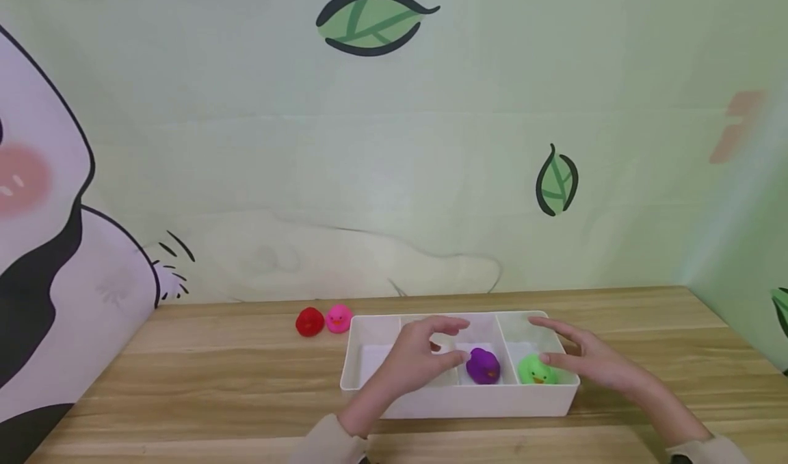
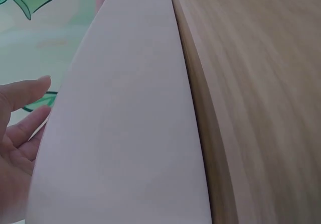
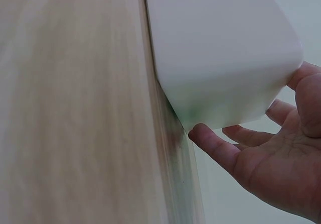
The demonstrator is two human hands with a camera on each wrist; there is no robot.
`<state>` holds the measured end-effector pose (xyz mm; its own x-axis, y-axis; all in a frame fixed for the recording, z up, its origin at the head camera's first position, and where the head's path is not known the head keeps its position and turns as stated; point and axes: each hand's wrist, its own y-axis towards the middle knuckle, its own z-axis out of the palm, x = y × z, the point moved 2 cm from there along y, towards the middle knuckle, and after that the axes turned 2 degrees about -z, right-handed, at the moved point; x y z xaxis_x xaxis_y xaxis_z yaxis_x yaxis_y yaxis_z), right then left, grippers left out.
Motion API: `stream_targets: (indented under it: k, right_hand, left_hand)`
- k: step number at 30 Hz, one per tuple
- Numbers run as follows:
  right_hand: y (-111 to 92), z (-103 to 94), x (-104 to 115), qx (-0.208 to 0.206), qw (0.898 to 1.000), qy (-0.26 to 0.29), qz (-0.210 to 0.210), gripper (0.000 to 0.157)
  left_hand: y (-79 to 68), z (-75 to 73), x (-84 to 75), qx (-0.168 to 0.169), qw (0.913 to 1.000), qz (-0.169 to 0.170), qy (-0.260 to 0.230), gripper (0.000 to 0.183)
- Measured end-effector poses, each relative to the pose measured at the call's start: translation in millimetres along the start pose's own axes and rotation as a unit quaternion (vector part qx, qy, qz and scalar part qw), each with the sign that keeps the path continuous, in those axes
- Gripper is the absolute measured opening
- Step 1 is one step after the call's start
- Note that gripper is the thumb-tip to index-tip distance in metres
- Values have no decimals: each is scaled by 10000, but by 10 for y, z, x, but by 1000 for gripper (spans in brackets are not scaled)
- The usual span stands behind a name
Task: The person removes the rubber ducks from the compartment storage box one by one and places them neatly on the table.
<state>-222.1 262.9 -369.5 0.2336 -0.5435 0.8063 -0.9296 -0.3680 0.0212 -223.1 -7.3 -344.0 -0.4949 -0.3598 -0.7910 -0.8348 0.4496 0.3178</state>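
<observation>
Purple duck (image 1: 483, 367) in divided box (image 1: 480, 403)

Box (image 2: 120, 108) cut off at btm of L-wrist view, L fingers (image 2: 29, 123) part-hidden behind it

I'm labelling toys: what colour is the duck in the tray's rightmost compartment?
Green; the duck shows best in the head view.

Left hand (image 1: 417, 353): thumb (image 1: 451, 361) and fingers (image 1: 448, 324) parted in a loose curve, tips toward the right; left forearm (image 1: 369, 402) slants up rightward. Right hand (image 1: 597, 361): same loose curve, thumb clear of fingers, tips toward the left; right forearm (image 1: 666, 406) slants up leftward
</observation>
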Motion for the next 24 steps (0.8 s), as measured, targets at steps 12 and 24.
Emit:
stream_targets:
  k: [12, 24]
  right_hand:
    - [2, -11, -31, 16, 10000, 67, 63, 61]
    - [6, -13, -27, 16, 10000, 24, -21, 60]
  left_hand:
    - [192, 329, -40, 736, 9885, -101, 1316, 37]
    - [331, 475, -29, 1026, 9580, -122, 2676, 31]
